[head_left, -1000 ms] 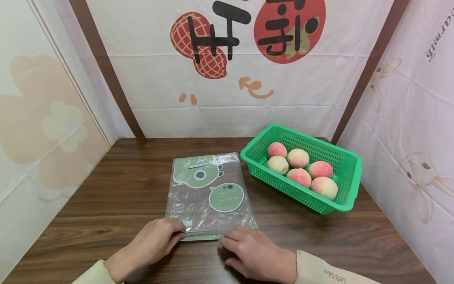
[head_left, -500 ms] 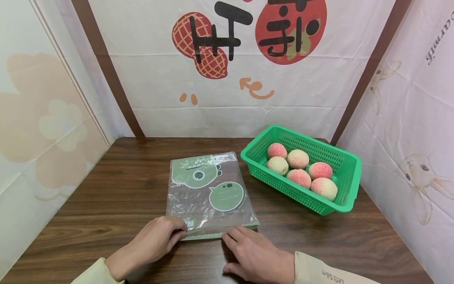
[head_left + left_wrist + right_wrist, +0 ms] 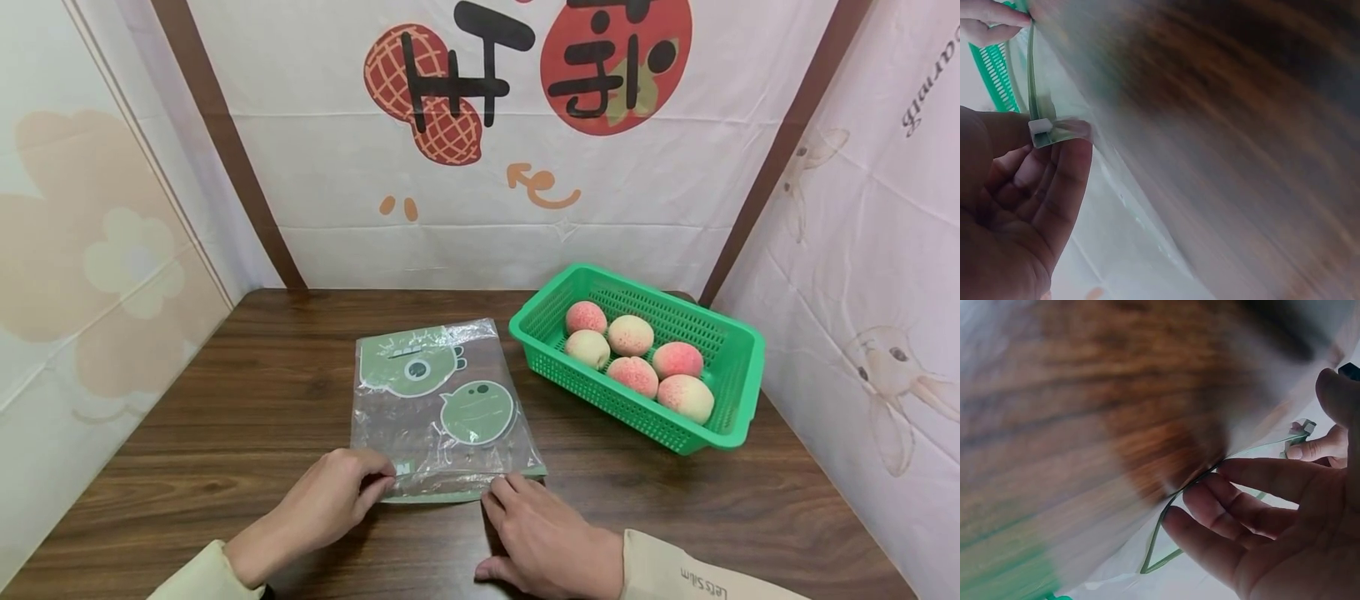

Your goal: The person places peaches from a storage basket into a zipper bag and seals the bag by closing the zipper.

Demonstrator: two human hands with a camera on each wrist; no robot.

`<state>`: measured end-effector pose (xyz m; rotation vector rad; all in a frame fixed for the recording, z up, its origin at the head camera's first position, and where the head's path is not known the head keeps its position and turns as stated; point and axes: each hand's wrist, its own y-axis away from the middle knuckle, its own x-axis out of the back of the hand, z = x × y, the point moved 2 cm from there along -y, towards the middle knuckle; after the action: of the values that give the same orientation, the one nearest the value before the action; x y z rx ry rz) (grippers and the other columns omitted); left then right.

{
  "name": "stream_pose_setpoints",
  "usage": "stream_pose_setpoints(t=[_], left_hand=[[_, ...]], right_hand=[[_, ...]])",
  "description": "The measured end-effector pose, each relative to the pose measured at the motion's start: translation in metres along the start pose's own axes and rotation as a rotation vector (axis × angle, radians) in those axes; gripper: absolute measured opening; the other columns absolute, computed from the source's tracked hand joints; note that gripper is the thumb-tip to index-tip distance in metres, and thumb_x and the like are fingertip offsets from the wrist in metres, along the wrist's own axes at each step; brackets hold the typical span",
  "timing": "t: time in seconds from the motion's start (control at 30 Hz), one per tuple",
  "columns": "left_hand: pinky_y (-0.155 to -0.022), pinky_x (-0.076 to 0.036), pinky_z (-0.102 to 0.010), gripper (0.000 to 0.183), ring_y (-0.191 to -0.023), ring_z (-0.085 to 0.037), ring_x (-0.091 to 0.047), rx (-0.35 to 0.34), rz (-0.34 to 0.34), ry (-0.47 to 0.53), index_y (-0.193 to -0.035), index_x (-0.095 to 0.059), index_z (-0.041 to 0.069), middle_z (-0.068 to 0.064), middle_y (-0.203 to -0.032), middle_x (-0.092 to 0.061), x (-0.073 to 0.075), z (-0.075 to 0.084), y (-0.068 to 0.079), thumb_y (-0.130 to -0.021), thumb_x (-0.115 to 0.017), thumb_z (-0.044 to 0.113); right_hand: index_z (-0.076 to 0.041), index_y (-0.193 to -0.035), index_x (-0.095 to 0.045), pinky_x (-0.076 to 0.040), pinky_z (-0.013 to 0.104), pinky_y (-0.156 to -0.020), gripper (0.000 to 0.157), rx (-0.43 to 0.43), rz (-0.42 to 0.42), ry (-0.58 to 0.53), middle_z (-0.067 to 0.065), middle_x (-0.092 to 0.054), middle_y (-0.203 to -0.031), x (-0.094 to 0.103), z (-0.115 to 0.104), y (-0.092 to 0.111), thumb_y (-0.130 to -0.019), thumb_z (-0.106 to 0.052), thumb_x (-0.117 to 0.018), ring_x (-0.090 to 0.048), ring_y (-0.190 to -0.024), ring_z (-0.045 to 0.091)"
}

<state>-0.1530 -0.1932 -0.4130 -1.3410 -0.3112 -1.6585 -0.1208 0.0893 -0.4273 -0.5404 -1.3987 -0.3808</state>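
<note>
Head view had a clear plastic bag (image 3: pixel 431 429) with green cartoon prints lying flat near the middle of the table (image 3: pixel 247 425), its green-edged near side towards the person. In the left wrist view a white slider (image 3: pixel 1040 126) sat at the bag's corner by the left hand. The right wrist view showed two green edges standing apart from each other near the opposite corner.

At the bag's near left corner, the left hand (image 3: pixel 337 492) pinched the plastic between thumb and bent fingers, close to the slider. The right hand (image 3: pixel 543 533) touched the near edge, right of the middle, with its fingertips; those fingers were only gently bent, and the thumb stood well away from them, out over the wood, so it had no grip on the plastic. Pale sleeves covered both forearms, the right sleeve (image 3: pixel 675 571) bearing dark lettering.

Just beside the bag's far right corner stood a green plastic basket (image 3: pixel 585 385), set at a slant. Six pink-and-cream peaches (image 3: pixel 632 377) lay in it, in one layer. Beyond the dark wood-grain table hung a white backdrop (image 3: pixel 315 192) with red and orange pictures and bold black characters.
</note>
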Motion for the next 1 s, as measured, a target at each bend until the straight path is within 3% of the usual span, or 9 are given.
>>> stream_pose_setpoints(t=[0.27, 0.53, 0.7, 1.0], left_hand=[[-0.057, -0.049, -0.022, 0.021, -0.064, 0.005, -0.053, 0.099, 0.018, 0.05, -0.078, -0.071, 0.02, 0.015, -0.073, -0.064, 0.006, 0.0, -0.007, -0.089, -0.077, 0.004], [-0.051, -0.047, -0.022, 0.015, -0.056, -0.001, -0.052, 0.263, -0.035, 0.219, -0.082, -0.073, 0.019, 0.011, -0.071, -0.065, 0.013, -0.006, -0.013, -0.094, -0.075, 0.009], [-0.055, -0.048, -0.022, 0.015, -0.062, 0.0, -0.052, 0.264, -0.009, 0.204, -0.081, -0.073, 0.019, 0.013, -0.072, -0.064, 0.017, -0.007, -0.016, -0.093, -0.076, 0.011], [-0.054, -0.046, -0.023, 0.012, -0.06, -0.003, -0.054, 0.307, 0.109, 0.199, -0.083, -0.074, 0.015, 0.014, -0.066, -0.06, 0.027, -0.002, -0.025, -0.092, -0.076, 0.007]], right_hand=[[-0.006, -0.125, -0.061, -0.049, 0.028, -0.083, 0.068, 0.031, 0.014, 0.035, 0.001, -0.053, -0.105, 0.0, 0.002, -0.001, -0.098, -0.068, -0.052, -0.047, -0.092, 0.016], [-0.008, -0.123, -0.062, -0.048, 0.029, -0.084, 0.066, 0.033, -0.004, 0.032, 0.001, -0.053, -0.105, -0.002, 0.003, -0.001, -0.098, -0.068, -0.05, -0.047, -0.093, 0.016], [-0.009, -0.123, -0.061, -0.049, 0.029, -0.084, 0.065, 0.031, 0.0, 0.03, 0.001, -0.052, -0.105, -0.002, 0.002, -0.001, -0.098, -0.068, -0.052, -0.047, -0.093, 0.016], [-0.009, -0.12, -0.062, -0.047, 0.029, -0.082, 0.065, 0.059, 0.032, 0.072, 0.0, -0.053, -0.104, -0.001, 0.002, 0.0, -0.097, -0.068, -0.053, -0.046, -0.09, 0.017]])
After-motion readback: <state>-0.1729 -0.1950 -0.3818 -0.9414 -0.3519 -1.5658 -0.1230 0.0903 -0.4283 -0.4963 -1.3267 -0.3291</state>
